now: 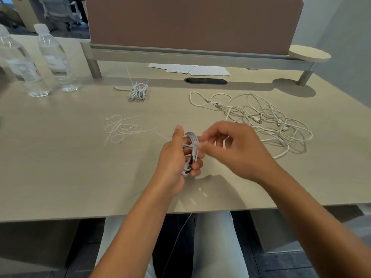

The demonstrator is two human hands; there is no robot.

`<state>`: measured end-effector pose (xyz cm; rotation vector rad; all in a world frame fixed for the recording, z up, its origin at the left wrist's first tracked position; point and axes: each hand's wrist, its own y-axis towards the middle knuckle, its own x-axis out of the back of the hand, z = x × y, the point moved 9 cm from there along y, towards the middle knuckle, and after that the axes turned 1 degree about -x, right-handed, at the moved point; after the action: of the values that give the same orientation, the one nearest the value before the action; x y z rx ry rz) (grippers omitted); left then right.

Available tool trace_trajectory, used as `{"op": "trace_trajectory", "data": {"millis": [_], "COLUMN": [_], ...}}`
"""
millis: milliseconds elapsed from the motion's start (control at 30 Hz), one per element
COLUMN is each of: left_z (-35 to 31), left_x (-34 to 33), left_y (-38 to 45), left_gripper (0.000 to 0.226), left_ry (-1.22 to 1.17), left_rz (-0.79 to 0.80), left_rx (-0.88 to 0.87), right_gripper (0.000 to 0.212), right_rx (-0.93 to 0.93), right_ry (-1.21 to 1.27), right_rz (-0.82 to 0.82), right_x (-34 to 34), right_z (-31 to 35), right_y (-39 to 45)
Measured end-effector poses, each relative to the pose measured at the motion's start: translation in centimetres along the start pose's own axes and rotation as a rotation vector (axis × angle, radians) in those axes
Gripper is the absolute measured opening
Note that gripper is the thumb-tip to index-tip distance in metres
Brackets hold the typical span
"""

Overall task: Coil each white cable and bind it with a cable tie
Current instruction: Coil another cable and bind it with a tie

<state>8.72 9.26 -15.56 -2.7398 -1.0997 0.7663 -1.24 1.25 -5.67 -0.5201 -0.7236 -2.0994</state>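
My left hand [174, 159] grips a coiled white cable [192, 140] held upright above the middle of the desk. A thin cable tie [163, 135] runs across the coil and trails off to the left. My right hand [230, 149] pinches the tie's other end against the coil's right side. A bound bundle of white cables [138, 90] with tie tails sticking up lies further back. Loose white cables [267, 119] sprawl in a tangle on the right. Spare cable ties [122, 128] lie in a loose heap on the left.
Two clear water bottles [42, 59] stand at the back left. A raised shelf with a brown screen [192, 54] spans the rear, with papers [190, 69] and a dark cable slot [205, 80] beneath. The desk's front edge [60, 217] is near my lap.
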Motion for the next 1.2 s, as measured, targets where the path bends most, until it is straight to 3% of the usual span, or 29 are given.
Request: {"op": "trace_trajectory", "data": {"millis": [167,300,467,800,900,1000,1100,1200], "left_z": [0.3,0.6,0.3,-0.5,-0.8,-1.0,-1.5,-1.8], "left_x": [-0.4,-0.5,-0.5,-0.5,-0.3,0.0,-0.1,-0.1], "left_y": [-0.2,-0.4,-0.4,-0.5,-0.7,-0.7,-1.0,-1.3], "left_gripper": [0.065,0.063,0.063,0.072,0.066,0.066,0.063,0.064], "left_ry": [0.052,0.032,0.047,-0.010,-0.057,-0.035,0.048,0.127], "left_rz": [0.003,0.011,0.037,0.075,0.039,0.013,-0.004,-0.036], "left_rx": [-0.011,0.007,-0.004,-0.106,-0.120,-0.140,-0.180,-0.203], "right_gripper": [0.007,0.004,0.008,0.019,0.017,0.015,0.013,0.027], "right_rx": [0.058,0.031,0.040,0.140,0.135,0.162,0.076,-0.023], "right_ry": [-0.193,-0.103,-0.076,-0.003,0.037,-0.057,-0.083,0.044], "right_rz": [0.003,-0.089,-0.040,-0.257,-0.246,-0.274,-0.309,-0.201], "right_x": [-1.5,-0.3,-1.1,-1.3,-1.8,-2.2,-1.7,-1.6], "right_z": [-1.2,-1.4,-0.7,1.5,1.4,1.2,0.0,-0.5], "right_y": [-0.4,0.3,1.0,-1.2,-2.0,-2.7,-2.5,-1.7]}}
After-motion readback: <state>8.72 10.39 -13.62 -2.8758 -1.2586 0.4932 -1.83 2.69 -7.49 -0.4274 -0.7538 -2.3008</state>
